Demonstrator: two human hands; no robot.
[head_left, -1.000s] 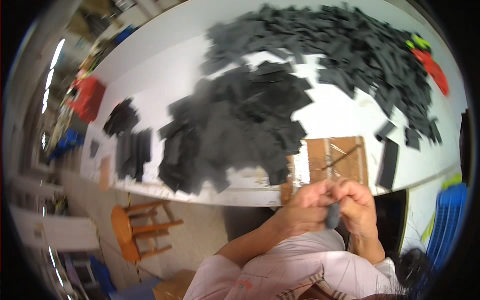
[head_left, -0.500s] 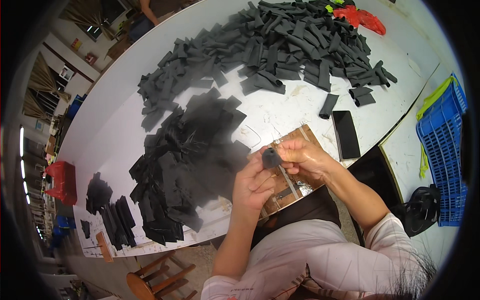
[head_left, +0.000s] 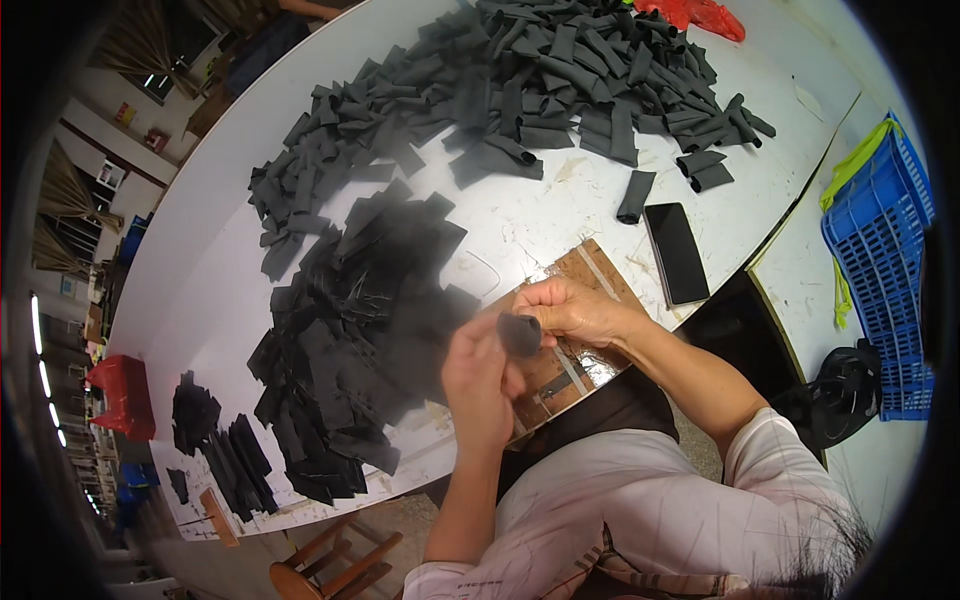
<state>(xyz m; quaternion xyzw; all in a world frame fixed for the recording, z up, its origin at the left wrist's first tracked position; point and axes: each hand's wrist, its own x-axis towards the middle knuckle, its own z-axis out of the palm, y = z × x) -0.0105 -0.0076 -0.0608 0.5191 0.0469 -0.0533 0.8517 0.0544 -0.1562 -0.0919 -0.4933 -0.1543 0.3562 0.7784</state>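
Observation:
Between my two hands is a small dark grey fabric tube [head_left: 519, 337], its round end showing. My left hand [head_left: 478, 380], somewhat blurred, is closed around its left side with the fingers curled. My right hand [head_left: 575, 311] pinches its right edge between thumb and fingers. Both hands are over a brown board [head_left: 592, 272] with pale strips and shiny tape, at the table's near edge. To the left lies a heap of flat black fabric pieces [head_left: 350, 310]. Farther off spreads a large pile of similar grey tubes [head_left: 560, 85].
A dark phone [head_left: 677, 255] lies right of the board. Blue plastic baskets [head_left: 880, 270] and a black bag [head_left: 845, 395] stand at the right. A red container [head_left: 120, 397] is at far left, a wooden stool [head_left: 335, 565] below the white table [head_left: 590, 190]. Another person's arm [head_left: 308, 9] shows at the top.
My hands have drawn the fabric tube slightly nearer to me and turned it, so its end faces more to the right. The whole view has shifted a little.

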